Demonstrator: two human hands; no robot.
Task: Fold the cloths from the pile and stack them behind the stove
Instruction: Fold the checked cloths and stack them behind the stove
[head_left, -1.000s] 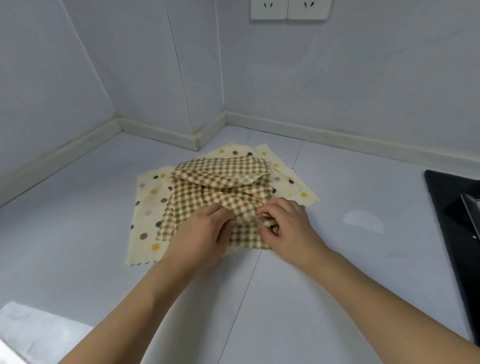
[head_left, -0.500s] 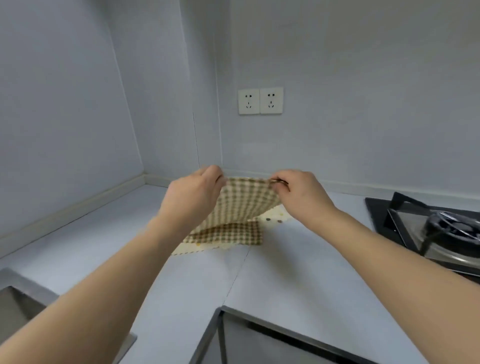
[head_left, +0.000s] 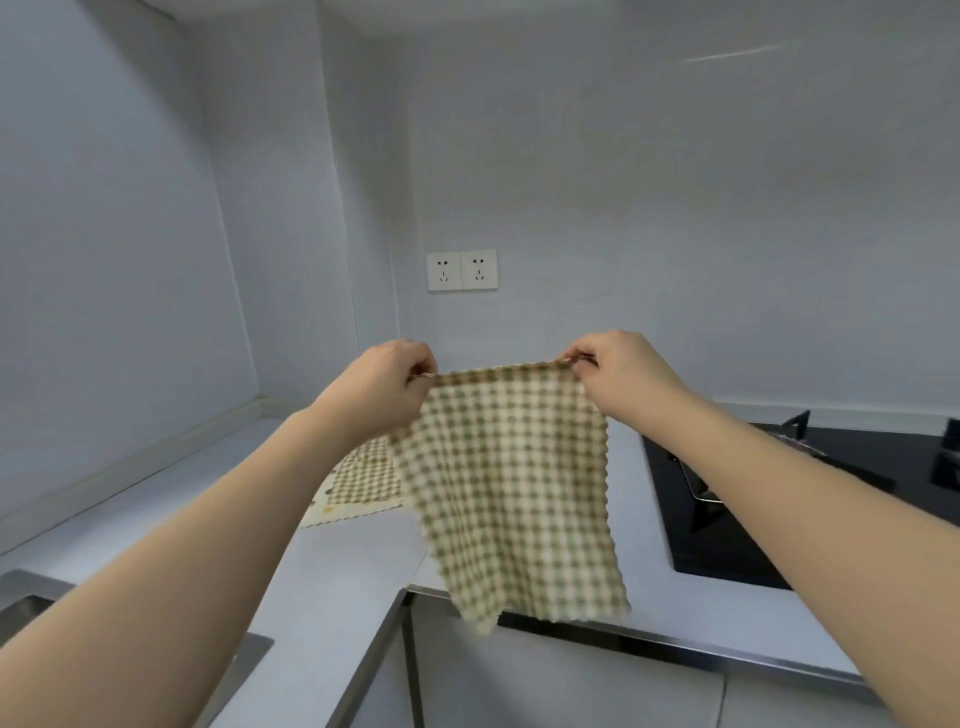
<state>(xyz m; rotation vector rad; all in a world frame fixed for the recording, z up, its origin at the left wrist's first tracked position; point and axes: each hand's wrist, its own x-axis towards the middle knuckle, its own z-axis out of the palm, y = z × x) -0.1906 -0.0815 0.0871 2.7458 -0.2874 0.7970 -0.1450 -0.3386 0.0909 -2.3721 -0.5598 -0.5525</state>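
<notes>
You've got the checked cloth (head_left: 511, 483) hanging, left hand (head_left: 382, 387) and right hand (head_left: 621, 376) pinching its 2 top corners; next, fold it in half.

Even, soft, bluish light; faint shadows; wide-angle bend at edges — img slightly soft, no glare.

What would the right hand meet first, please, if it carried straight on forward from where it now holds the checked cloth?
Probably the back wall. The right hand pinches the checked cloth above the counter, and nothing shows between it and the wall, though depth is hard to judge.
</notes>
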